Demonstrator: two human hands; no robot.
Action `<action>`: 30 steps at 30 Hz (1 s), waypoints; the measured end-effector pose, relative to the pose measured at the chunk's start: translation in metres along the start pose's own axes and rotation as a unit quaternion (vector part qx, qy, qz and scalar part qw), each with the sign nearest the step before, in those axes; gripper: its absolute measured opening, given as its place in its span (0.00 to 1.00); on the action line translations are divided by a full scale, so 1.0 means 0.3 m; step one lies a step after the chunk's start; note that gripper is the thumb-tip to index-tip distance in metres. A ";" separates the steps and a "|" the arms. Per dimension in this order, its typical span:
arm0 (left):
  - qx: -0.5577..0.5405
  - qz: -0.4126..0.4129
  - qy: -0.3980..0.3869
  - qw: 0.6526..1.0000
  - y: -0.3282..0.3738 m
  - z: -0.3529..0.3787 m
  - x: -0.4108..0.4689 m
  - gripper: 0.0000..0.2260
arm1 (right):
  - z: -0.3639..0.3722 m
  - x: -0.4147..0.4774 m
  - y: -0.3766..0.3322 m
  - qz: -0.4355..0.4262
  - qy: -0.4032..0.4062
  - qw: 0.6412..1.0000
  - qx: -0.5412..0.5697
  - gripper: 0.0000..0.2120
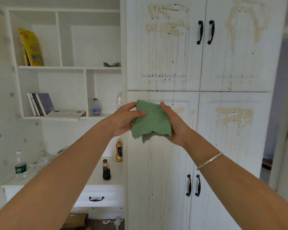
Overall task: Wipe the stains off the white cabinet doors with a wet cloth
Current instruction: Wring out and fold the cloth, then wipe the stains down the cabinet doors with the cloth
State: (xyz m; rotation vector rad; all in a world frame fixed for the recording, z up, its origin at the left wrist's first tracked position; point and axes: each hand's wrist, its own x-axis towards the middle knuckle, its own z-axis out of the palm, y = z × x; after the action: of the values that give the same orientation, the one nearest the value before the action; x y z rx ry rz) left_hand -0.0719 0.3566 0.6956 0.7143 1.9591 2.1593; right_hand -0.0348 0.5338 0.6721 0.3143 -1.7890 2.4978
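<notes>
Cloth [150, 121]: green and folded, held up between both hands in front of the doors, level with the top of the lower left door [163, 171]; its ragged lower edge hangs free. I cannot tell whether it touches the door.
Left hand [123, 120]: grips the cloth's left edge, with the thumb laid across the front and the fingers curled behind.
Right hand [175, 125]: cups the cloth's right side, fingers wrapped round the back and the thumb at the top edge; a thin bracelet [209, 161] sits on that forearm.
Doors: four white ones, two above two, all closed, with black handles [200, 32] at the middle seam.
Stains [168, 22]: tan smears high on each door, and dark thin drips running down from them.
Shelves [51, 68]: to the left of the cabinet, holding books [40, 103] and a small bottle [96, 107].
Counter [96, 176]: below the shelves, with a dark bottle [106, 170] and an orange bottle [119, 151] near the cabinet's side.
</notes>
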 end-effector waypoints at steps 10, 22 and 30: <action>0.021 0.019 0.007 1.000 0.027 0.109 0.109 0.11 | -0.116 0.036 -0.075 0.005 -0.035 0.998 -0.047 0.22; 0.058 0.081 0.183 0.978 0.064 0.153 0.255 0.17 | -0.187 0.127 -0.214 -0.001 -0.034 0.998 -0.051 0.15; 0.039 0.047 0.057 0.997 0.122 0.047 0.430 0.12 | -0.178 0.331 -0.219 -0.025 -0.003 0.995 -0.092 0.15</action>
State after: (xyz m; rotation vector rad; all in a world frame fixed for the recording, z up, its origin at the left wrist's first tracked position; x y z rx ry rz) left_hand -0.1712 0.4169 0.7638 0.7240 2.1179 2.2338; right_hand -0.1284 0.5982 0.7361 0.3517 -1.9695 2.2812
